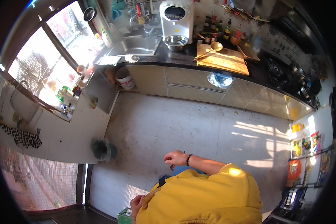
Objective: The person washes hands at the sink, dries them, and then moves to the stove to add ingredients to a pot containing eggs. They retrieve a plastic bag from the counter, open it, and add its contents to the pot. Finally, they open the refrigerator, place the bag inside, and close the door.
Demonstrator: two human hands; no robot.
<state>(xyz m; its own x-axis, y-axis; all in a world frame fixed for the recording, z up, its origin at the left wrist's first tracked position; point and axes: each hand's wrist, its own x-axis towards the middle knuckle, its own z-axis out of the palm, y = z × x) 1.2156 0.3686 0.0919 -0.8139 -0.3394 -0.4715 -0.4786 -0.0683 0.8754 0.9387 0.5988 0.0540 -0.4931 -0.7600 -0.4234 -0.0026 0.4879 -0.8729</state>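
Loosely curled, my right hand (pixel 175 158) hangs over the pale floor (pixel 190 123) in front of my body, with nothing visible in it. A dark beaded bracelet (pixel 188 159) circles that wrist. Lower down on the left, my left hand (pixel 136 203) is bent beside the edge of my yellow top (pixel 201 196); its palm is hidden, so I cannot tell whether it holds anything. Just below and beside it is a green crate-like object (pixel 125 215), partly cut off by the picture's lower edge. Whether the hand touches it is unclear.
Ahead runs a dark counter (pixel 154 59) with a steel sink (pixel 135 46), metal bowl (pixel 176 42), white appliance (pixel 177 25), wooden board (pixel 221 60) with a ladle (pixel 216 46), and stove (pixel 274 65). A lined bin (pixel 102 149) stands left; shelves (pixel 303 142) line the right.
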